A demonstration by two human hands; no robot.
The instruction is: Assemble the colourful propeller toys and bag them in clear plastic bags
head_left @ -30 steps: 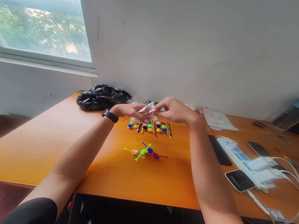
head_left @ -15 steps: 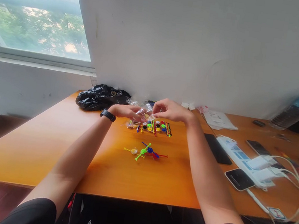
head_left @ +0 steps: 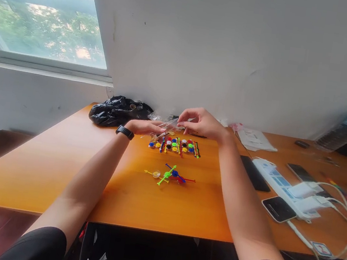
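Head view: camera on wearer's head, looking forward and down across table (head_left: pixel 161 208). Near edge of table low in frame; left hand (head_left: pixel 144 127) and right hand (head_left: pixel 203 123) farther out, mid-frame. Wall (head_left: pixel 211 49) faces lens beyond; window (head_left: pixel 45 28) upper left.

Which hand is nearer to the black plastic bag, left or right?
Left. The left hand is just right of the black plastic bag, slightly toward the wearer; the right hand is farther right, its fingertips at the clear plastic.
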